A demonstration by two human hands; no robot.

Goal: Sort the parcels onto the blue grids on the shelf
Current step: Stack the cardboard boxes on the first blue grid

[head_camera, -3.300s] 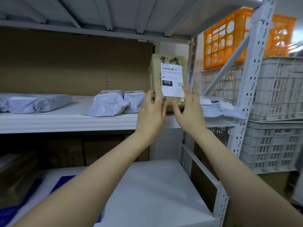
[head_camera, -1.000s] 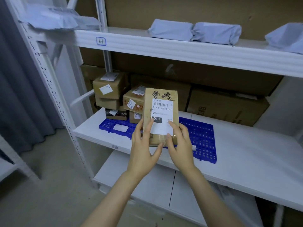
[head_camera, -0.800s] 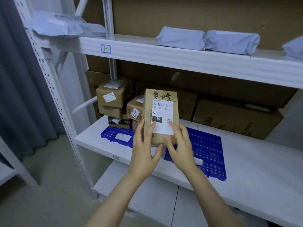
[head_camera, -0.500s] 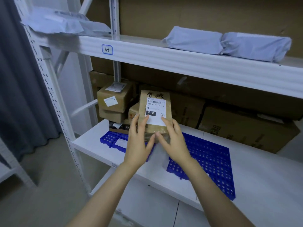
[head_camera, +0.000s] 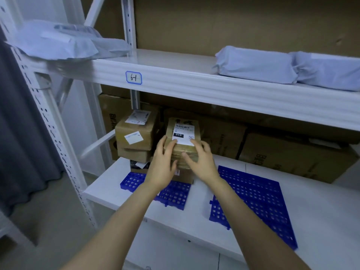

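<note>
A brown cardboard parcel [head_camera: 183, 131] with a white label reading 010 lies flat on top of another box on the left blue grid [head_camera: 173, 193]. My left hand [head_camera: 163, 164] grips its near left corner, thumb on the front face. My right hand [head_camera: 200, 160] holds its near right side, fingers over the top edge. A second blue grid [head_camera: 255, 201] lies bare to the right on the white shelf [head_camera: 194, 217]. Beside the parcel stands a stack of brown boxes [head_camera: 136, 135] with white labels.
Large brown cartons [head_camera: 292, 158] line the back of the shelf. The shelf above, labelled 6-1 [head_camera: 133, 77], carries grey mailer bags [head_camera: 257, 65] and more bags [head_camera: 64, 41] at the left. A white perforated upright [head_camera: 52, 129] stands at the left beside a dark curtain [head_camera: 21, 133].
Both hands moved the 010 parcel from upright in front of me forward and down, tipping it flat onto the stack on the left blue grid. The view came closer to the shelf.
</note>
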